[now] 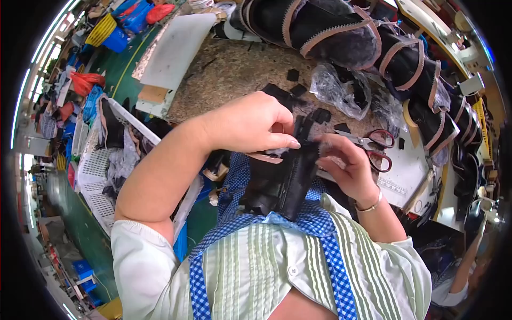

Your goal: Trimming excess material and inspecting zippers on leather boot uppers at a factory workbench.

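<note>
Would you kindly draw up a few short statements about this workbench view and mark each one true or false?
1. The left hand and the right hand are both at a black zippered piece. True.
2. The scissors have dark red handles. True.
3. The right hand is gripping the scissors. False: they lie on the worktable near it.
4. A clear plastic bag lies on the worktable, beyond the right hand. True.
5. The apron straps are plain yellow. False: they are blue-and-white checked.
6. The white perforated basket stands on the person's right. False: it is on the left.
</note>
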The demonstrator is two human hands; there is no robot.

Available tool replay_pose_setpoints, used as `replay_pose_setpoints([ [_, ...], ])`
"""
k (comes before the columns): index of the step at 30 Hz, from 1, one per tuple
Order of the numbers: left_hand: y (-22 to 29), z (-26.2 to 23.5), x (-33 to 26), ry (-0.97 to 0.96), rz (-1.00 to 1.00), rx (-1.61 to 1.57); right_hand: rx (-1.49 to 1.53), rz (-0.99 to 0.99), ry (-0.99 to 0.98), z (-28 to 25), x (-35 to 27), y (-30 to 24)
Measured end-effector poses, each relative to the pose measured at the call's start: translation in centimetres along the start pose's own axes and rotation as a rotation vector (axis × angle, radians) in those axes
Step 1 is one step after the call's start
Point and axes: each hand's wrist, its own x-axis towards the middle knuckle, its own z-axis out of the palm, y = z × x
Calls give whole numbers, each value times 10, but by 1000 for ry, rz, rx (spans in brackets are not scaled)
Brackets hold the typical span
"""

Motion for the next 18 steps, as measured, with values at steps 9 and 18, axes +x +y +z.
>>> replay_pose_setpoints([
  [9, -14, 27, -3, 252, -16, -303, -1345, 251, 43, -92, -48, 45],
  [18, -7, 23, -13, 279, 94, -77, -791, 139, 226, -80, -15, -7],
])
